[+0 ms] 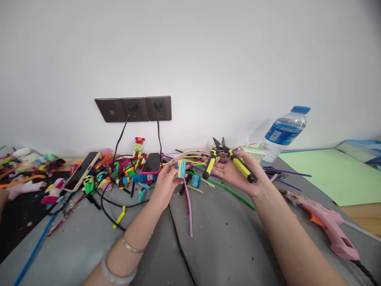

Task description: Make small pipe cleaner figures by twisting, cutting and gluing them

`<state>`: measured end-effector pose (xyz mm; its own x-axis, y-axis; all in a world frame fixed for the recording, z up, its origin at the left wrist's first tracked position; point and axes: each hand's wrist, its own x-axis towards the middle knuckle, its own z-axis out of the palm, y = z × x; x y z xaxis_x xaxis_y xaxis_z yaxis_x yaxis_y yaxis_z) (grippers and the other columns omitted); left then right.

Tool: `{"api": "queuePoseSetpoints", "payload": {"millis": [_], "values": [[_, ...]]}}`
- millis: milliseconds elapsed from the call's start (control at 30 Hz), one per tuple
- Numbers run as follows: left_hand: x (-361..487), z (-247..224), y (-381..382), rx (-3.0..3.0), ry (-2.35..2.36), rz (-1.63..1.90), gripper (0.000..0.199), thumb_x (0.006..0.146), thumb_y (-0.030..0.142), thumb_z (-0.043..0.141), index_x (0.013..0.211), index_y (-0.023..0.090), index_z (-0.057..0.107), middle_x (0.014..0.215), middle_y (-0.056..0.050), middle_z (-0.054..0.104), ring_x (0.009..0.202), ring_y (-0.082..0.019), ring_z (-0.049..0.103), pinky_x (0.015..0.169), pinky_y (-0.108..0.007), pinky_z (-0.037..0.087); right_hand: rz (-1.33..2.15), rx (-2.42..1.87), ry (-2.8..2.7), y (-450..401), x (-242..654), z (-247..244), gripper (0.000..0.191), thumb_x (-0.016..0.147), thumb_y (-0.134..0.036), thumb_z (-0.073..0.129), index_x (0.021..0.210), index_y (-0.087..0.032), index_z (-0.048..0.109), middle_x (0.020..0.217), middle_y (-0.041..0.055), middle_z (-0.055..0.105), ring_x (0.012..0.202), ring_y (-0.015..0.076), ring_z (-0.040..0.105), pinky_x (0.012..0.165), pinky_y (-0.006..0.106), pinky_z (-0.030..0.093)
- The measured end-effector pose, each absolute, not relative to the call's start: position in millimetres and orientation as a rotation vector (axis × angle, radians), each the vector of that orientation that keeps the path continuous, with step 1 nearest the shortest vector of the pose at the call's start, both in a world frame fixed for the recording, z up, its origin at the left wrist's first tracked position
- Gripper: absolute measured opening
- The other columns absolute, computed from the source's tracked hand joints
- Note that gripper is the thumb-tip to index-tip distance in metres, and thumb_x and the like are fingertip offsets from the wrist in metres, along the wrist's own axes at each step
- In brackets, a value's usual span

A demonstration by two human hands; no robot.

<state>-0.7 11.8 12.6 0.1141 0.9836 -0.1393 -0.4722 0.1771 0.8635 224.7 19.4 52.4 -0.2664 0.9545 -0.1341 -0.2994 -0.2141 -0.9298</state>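
Between the fingers of my left hand is a small blue and yellow fuzzy piece, seemingly made of pipe cleaners. A lilac pipe cleaner hangs down just below it, and I cannot tell whether it is attached. My right hand, palm up, holds yellow-and-black wire pliers. Their jaws are apart and point toward the wall, and the thumb rests by one handle. Another blue fuzzy piece lies on the table between the hands, near a green pipe cleaner.
A pink glue gun lies at right, near a tilted water bottle and green paper. Phones, fuzzy figures and pipe cleaners crowd the left and back. Black cables run from wall sockets. Another person's hand shows far left.
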Motion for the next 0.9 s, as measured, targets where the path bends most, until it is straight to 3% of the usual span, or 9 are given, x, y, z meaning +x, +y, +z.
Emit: {"api": "queuePoseSetpoints", "payload": {"millis": [200, 367, 567, 700, 900], "values": [[-1, 10, 14, 0.765, 0.858, 1.256, 0.04, 0.065, 0.037, 0.082, 0.087, 0.019, 0.053, 0.084, -0.002, 0.069, 0.07, -0.012, 0.063, 0.058, -0.022, 0.044, 1.621, -1.161, -1.273, 13, 226, 53, 0.051, 0.079, -0.042, 0.046, 0.125, -0.021, 0.053, 0.111, 0.0127, 0.072, 0.107, 0.0313, 0.067, 0.089, 0.047, 0.054], [-3, 8, 15, 0.805, 0.856, 1.302, 0.043, 0.059, 0.036, 0.088, 0.086, 0.017, 0.061, 0.079, 0.0, 0.067, 0.071, -0.011, 0.06, 0.065, -0.023, 0.05, 0.946, -1.541, -1.703, 1, 232, 52, 0.053, 0.076, -0.036, 0.059, 0.128, -0.026, 0.054, 0.133, 0.0059, 0.062, 0.125, 0.0322, 0.055, 0.101, 0.042, 0.047], [-4, 3, 17, 0.904, 0.896, 1.251, 0.041, 0.06, 0.03, 0.087, 0.095, 0.016, 0.07, 0.089, -0.005, 0.072, 0.079, -0.015, 0.064, 0.066, -0.024, 0.05, 0.638, -1.579, -2.098, 5, 238, 48, 0.046, 0.072, -0.028, 0.058, 0.116, -0.019, 0.063, 0.116, 0.0104, 0.071, 0.105, 0.0332, 0.066, 0.087, 0.04, 0.053], [-6, 1, 17, 0.92, 0.884, 1.216, 0.041, 0.061, 0.03, 0.087, 0.098, 0.017, 0.073, 0.096, -0.008, 0.074, 0.086, -0.018, 0.066, 0.068, -0.025, 0.051, 0.583, -1.527, -2.197, 6, 239, 45, 0.052, 0.068, -0.024, 0.059, 0.12, -0.018, 0.062, 0.117, 0.0109, 0.071, 0.103, 0.032, 0.067, 0.085, 0.039, 0.053], [-6, 5, 16, 0.883, 0.882, 1.204, 0.047, 0.059, 0.031, 0.089, 0.101, 0.017, 0.074, 0.097, -0.01, 0.075, 0.088, -0.021, 0.069, 0.072, -0.028, 0.053, 0.556, -1.466, -2.262, 6, 238, 40, 0.045, 0.072, -0.027, 0.06, 0.116, -0.022, 0.064, 0.113, 0.0089, 0.073, 0.1, 0.0304, 0.069, 0.08, 0.035, 0.054]]}}
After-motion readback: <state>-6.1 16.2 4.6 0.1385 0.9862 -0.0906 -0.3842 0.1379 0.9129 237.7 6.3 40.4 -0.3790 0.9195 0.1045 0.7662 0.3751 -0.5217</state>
